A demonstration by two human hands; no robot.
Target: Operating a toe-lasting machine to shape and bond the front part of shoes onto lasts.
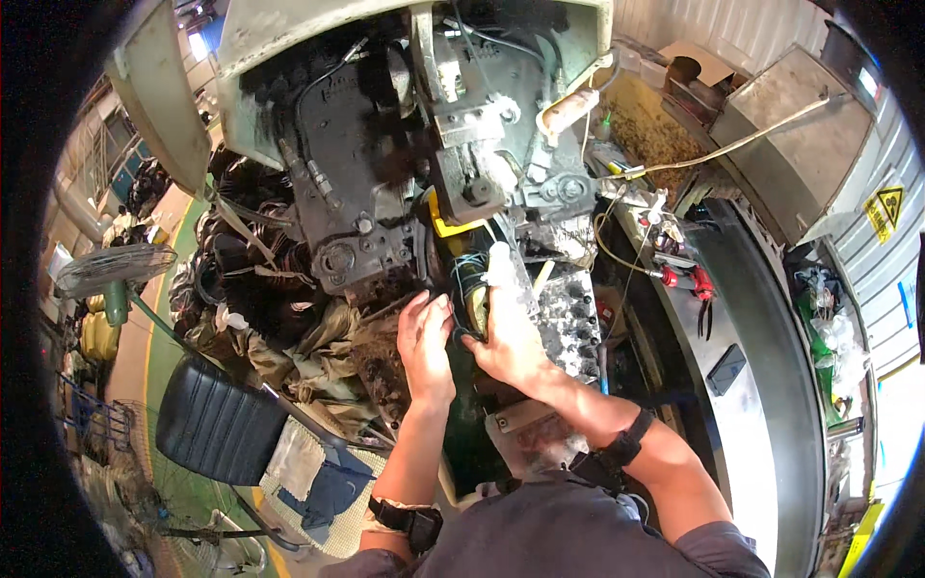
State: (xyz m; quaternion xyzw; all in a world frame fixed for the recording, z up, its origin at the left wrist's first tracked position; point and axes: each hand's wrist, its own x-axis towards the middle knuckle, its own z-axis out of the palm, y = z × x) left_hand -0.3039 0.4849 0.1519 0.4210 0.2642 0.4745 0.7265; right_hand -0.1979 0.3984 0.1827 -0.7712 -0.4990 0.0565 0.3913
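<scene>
My left hand (427,345) is at the front of a black, greasy machine (371,144), its fingers loosely bent and apart, with nothing visible in them. Right beside it, my right hand (511,339) reaches in with its fingers stretched forward and its thumb bent inward. It closes around a dark piece in the machine's middle that I cannot make out. Strong light washes out those fingertips. Between and ahead of my hands lies a tangle of thin bluish strands (470,273). Above it is a yellow bracket-like part (445,220), under a steel block (472,188).
At the left stand a black padded chair (220,421), a fan (116,270) and a heap of dark shoe-like items (246,255). On the right, a metal ledge (747,424) carries a black phone-like object (726,369) and a red-handled tool (686,281). A cylinder-shaped fitting (568,111) hangs ahead.
</scene>
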